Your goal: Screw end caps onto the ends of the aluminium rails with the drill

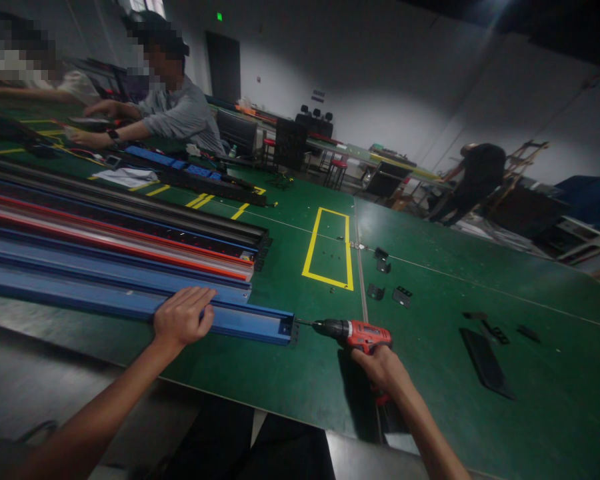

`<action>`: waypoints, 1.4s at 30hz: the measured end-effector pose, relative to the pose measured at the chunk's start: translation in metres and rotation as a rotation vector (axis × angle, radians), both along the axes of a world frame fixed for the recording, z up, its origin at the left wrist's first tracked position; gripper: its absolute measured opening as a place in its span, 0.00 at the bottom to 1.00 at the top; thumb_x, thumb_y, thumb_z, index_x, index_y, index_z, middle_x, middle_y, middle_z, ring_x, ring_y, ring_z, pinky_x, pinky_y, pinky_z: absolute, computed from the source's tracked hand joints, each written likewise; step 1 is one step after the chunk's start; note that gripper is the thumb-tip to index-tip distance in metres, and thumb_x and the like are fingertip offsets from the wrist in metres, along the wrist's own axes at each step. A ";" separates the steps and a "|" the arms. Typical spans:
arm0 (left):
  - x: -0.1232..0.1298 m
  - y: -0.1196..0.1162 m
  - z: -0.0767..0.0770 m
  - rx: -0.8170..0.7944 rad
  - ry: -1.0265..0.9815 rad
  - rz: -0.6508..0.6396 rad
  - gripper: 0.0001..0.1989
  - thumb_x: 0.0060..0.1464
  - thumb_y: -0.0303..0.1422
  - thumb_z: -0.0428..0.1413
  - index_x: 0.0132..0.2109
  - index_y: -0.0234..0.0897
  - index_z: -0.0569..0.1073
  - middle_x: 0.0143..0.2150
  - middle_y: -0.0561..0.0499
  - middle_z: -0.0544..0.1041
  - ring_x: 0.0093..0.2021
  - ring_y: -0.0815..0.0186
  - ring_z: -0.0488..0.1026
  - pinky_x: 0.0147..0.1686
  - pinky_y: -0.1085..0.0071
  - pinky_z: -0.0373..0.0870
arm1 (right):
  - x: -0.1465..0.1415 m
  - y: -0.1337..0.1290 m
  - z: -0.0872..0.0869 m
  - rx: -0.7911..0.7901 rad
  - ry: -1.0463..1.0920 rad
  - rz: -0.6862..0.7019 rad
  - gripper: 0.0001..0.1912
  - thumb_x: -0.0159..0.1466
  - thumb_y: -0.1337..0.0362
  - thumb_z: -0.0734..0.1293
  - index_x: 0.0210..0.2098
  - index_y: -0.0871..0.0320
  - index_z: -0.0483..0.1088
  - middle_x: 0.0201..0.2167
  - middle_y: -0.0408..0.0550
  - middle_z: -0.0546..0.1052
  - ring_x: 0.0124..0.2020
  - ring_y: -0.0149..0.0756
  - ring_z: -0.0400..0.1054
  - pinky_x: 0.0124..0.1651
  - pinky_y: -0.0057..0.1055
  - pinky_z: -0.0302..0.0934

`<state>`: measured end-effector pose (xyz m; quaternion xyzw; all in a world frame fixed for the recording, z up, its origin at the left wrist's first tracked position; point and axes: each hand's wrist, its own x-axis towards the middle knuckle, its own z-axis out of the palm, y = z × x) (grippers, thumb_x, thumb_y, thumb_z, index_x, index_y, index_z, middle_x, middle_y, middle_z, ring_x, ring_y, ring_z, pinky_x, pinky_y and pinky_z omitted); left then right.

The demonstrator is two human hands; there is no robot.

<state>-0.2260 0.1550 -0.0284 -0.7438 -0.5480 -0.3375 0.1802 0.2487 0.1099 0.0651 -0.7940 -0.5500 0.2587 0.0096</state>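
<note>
A long blue metal profile (250,321) lies along the table's near edge, with a black end cap (295,331) at its right end. My left hand (184,316) rests over the profile, its fingers wrapped across the top. In my right hand (380,365) is a red and black power drill (367,335), held level and pointing left. The drill's long bit (306,323) reaches the end cap; whether it sits in a screw is too small to tell.
More profiles, with red (220,265) and black edges, lie behind the blue one. Small black brackets (403,296) and a dark flat piece (486,363) are on the green table (430,413) at right. A person (185,113) works at the back left.
</note>
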 end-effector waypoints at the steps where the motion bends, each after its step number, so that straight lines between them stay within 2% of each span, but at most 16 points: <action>1: 0.000 0.000 0.000 0.003 0.004 0.001 0.19 0.59 0.34 0.50 0.49 0.38 0.83 0.46 0.42 0.85 0.49 0.47 0.80 0.57 0.51 0.71 | 0.000 0.000 0.000 -0.001 -0.002 0.002 0.19 0.63 0.49 0.65 0.25 0.57 0.72 0.25 0.51 0.78 0.27 0.39 0.72 0.30 0.31 0.57; 8: -0.001 -0.001 -0.002 -0.045 -0.031 0.013 0.19 0.58 0.35 0.51 0.50 0.40 0.83 0.47 0.44 0.85 0.51 0.48 0.80 0.58 0.50 0.70 | 0.001 0.000 -0.003 0.008 -0.005 0.012 0.19 0.64 0.49 0.65 0.24 0.57 0.72 0.24 0.50 0.78 0.26 0.38 0.71 0.29 0.31 0.57; 21: 0.002 -0.002 0.006 0.092 0.122 0.018 0.18 0.61 0.32 0.49 0.48 0.36 0.82 0.46 0.43 0.85 0.47 0.50 0.81 0.55 0.55 0.72 | -0.002 -0.002 0.001 0.016 0.019 -0.007 0.19 0.63 0.49 0.65 0.24 0.55 0.70 0.25 0.50 0.78 0.26 0.38 0.71 0.29 0.31 0.57; 42: 0.002 -0.001 0.004 0.086 0.105 0.029 0.19 0.62 0.33 0.48 0.47 0.37 0.83 0.45 0.45 0.85 0.47 0.51 0.82 0.54 0.55 0.73 | 0.001 0.000 -0.003 0.010 0.022 0.000 0.19 0.63 0.49 0.64 0.25 0.56 0.69 0.24 0.49 0.77 0.26 0.37 0.70 0.30 0.31 0.57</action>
